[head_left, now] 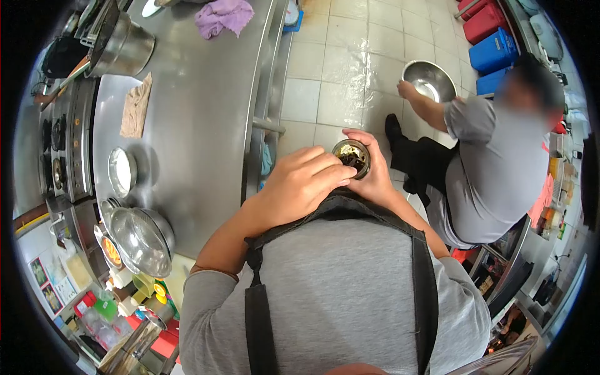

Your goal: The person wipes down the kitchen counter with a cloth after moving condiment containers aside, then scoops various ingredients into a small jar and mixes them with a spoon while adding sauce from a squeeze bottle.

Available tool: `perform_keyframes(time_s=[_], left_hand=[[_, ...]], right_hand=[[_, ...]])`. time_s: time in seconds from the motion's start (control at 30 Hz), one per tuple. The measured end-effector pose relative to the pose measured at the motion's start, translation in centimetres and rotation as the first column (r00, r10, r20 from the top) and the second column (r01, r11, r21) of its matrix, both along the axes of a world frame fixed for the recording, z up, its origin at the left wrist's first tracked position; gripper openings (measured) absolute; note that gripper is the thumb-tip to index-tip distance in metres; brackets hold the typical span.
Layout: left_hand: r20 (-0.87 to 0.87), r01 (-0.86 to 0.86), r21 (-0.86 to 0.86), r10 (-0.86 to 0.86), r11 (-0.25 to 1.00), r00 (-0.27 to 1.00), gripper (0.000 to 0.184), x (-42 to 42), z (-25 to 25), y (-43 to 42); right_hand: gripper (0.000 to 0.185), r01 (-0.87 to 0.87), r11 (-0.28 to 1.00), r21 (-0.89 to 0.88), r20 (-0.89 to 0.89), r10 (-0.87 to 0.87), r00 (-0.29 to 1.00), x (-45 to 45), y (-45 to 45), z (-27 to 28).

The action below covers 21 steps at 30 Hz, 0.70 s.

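Observation:
A small round glass jar [351,152] with dark, shiny contents and some yellowish bits sits in front of my chest, its mouth facing up. My right hand [377,169] wraps around its side and holds it. My left hand [307,178] comes from the left with bent fingers drawn together, its fingertips at the jar's near rim. What those fingers pinch, if anything, is hidden. A black apron strap [337,206] lies just below both hands.
A steel counter [200,112] runs along my left, bearing a folded brown cloth [135,107], a purple cloth [224,17], a metal bowl [122,172] and strainers [140,240]. To my right, a seated person [494,156] holds a steel basin [429,81] above the tiled floor [337,75].

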<state>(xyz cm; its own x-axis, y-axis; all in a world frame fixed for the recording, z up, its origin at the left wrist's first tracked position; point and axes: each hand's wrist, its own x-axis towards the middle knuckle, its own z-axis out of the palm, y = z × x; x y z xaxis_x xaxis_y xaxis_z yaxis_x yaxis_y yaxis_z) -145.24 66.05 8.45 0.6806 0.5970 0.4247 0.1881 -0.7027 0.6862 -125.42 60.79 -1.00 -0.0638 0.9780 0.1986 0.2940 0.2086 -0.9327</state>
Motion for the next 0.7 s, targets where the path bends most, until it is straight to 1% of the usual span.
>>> perform_keyframes(time_s=[0.07,0.13,0.17,0.23,0.3,0.33,0.37,0.4,0.43,0.47,0.5,0.53,0.57,0.63,0.7], left_hand=[[0.003,0.008,0.031,-0.008,0.999,1.000,0.022,0.2,0.5,0.9],[0.053,-0.018,0.062,0.015,0.998,0.998,0.022,0.5,1.2,2.1],[0.054,-0.008,0.074,0.004,0.997,0.999,0.022,0.9,1.0,2.8],[0.009,0.062,0.093,-0.064,0.994,0.998,0.021,2.0,0.3,4.4],[0.035,0.053,0.110,-0.058,0.992,0.998,0.020,3.3,0.9,5.8],[0.059,0.034,0.114,-0.041,0.993,0.997,0.019,4.1,1.2,6.6],[0.055,0.042,0.117,-0.048,0.992,0.997,0.019,5.0,1.1,7.6],[0.064,0.071,0.121,-0.079,0.990,0.995,0.019,6.0,1.0,8.8],[0.072,0.099,0.130,-0.109,0.987,0.991,0.018,7.1,1.0,10.2],[0.067,0.101,0.143,-0.112,0.984,0.991,0.018,8.2,0.6,11.4],[0.009,0.139,0.156,-0.142,0.978,0.990,0.018,9.4,0.0,12.7],[-0.051,0.176,0.169,-0.170,0.970,0.984,0.018,10.6,-0.3,14.3],[-0.058,0.181,0.187,-0.173,0.966,0.983,0.018,11.7,-0.3,16.0],[-0.005,0.139,0.186,-0.141,0.973,0.990,0.019,14.1,0.5,19.4],[-0.040,0.131,0.188,-0.126,0.973,0.991,0.021,17.3,0.5,23.2]], right_hand=[[0.080,0.019,0.998,0.053,-0.025,-0.018,1.000,0.2,0.7,0.3],[0.081,0.027,0.999,0.018,-0.044,-0.026,0.999,0.5,1.5,0.8],[0.081,0.037,0.999,0.030,-0.043,-0.036,0.998,0.9,1.9,1.2],[0.080,0.014,1.000,-0.023,-0.018,-0.015,1.000,2.0,2.6,1.8],[0.081,0.048,0.999,0.005,-0.010,-0.048,0.999,3.1,3.8,1.7],[0.081,0.069,0.998,0.006,-0.038,-0.069,0.997,3.8,4.4,1.3],[0.081,0.088,0.996,0.004,-0.068,-0.088,0.994,4.6,5.1,1.0],[0.083,0.102,0.994,-0.040,-0.047,-0.104,0.993,5.4,5.8,1.4],[0.083,0.105,0.994,-0.030,-0.053,-0.106,0.993,6.4,6.7,1.1],[0.084,0.122,0.992,-0.033,-0.079,-0.124,0.989,7.4,7.7,0.6],[0.085,0.138,0.990,-0.035,-0.106,-0.141,0.984,8.6,8.8,0.0],[0.086,0.144,0.988,-0.046,-0.094,-0.148,0.985,9.9,10.0,-0.5],[0.086,0.148,0.989,-0.027,-0.101,-0.150,0.983,11.2,11.5,-1.0],[0.085,0.167,0.986,-0.024,-0.215,-0.168,0.962,13.9,15.0,-2.0],[0.084,0.179,0.984,-0.025,-0.279,-0.179,0.943,17.0,19.1,-2.1]])
